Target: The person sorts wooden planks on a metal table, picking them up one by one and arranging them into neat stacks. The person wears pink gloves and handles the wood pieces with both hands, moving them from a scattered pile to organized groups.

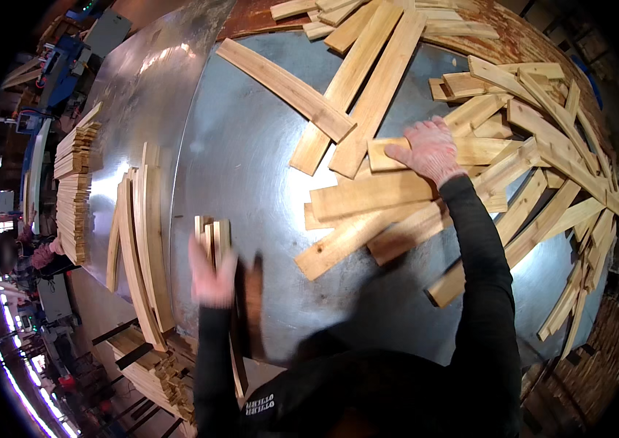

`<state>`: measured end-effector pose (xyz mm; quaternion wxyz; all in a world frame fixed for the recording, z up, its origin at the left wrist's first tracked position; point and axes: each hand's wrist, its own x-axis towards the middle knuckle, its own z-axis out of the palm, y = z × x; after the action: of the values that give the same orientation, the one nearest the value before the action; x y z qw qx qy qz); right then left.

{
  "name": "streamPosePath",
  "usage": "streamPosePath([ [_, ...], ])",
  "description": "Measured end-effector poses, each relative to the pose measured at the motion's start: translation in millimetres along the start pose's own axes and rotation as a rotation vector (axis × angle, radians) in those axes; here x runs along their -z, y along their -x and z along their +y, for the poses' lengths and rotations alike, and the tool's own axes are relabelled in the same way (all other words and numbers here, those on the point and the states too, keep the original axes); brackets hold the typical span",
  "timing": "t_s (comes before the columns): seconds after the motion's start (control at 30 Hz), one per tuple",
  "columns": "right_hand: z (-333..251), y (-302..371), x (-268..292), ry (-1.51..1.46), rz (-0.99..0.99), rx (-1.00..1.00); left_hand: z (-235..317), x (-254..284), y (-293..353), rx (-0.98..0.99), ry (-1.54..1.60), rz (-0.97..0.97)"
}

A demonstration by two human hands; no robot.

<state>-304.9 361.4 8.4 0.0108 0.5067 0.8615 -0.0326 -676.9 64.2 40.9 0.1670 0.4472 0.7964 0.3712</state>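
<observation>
My right hand (431,150), in a pale pinkish glove, grips a light wooden board (385,155) at the edge of a loose pile, its thumb lying across the board. Other boards (371,195) fan out just under and nearer than it. At the left, my left hand (213,277) is smeared by motion, with thumb and fingers spread apart. It is at a small row of wooden slats (211,232) standing on edge; the slats look sharp while the hand is blurred. Part of that row is hidden behind the hand and forearm.
Boards lie scattered over the metal table (251,146), heaped at the right (565,146) and far side (368,29). Several long slats (141,241) rest beyond the seam at left, near a stacked row (72,197). Another person's hand (50,248) shows at far left.
</observation>
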Motion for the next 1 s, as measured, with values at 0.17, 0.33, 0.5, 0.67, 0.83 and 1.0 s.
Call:
streamPosePath([
  [0.17,9.2,85.5,-11.8,-0.137,0.009,0.092,92.5,-139.9,-179.2,0.060,-0.143,-0.151],
  [0.33,-2.5,160.2,-14.6,-0.009,-0.054,-0.094,176.7,-251.1,-196.5,0.291,-0.373,-0.196],
  [0.5,-78.1,107.5,-29.8,-0.389,0.352,-0.456,177.3,-255.3,-166.0,0.175,-0.461,-0.188],
  [0.67,-138.3,47.5,-48.6,-0.444,0.104,-0.632,142.1,-213.3,-110.3,0.227,-0.460,-0.354],
  [0.83,-107.6,98.0,-65.8,-2.024,0.231,-0.371,75.3,-127.4,-44.9,0.345,0.651,-0.680],
  [1.0,-121.2,197.2,-11.2,-3.126,-0.134,-0.213,68.9,-82.8,58.1,0.559,1.759,-1.039],
])
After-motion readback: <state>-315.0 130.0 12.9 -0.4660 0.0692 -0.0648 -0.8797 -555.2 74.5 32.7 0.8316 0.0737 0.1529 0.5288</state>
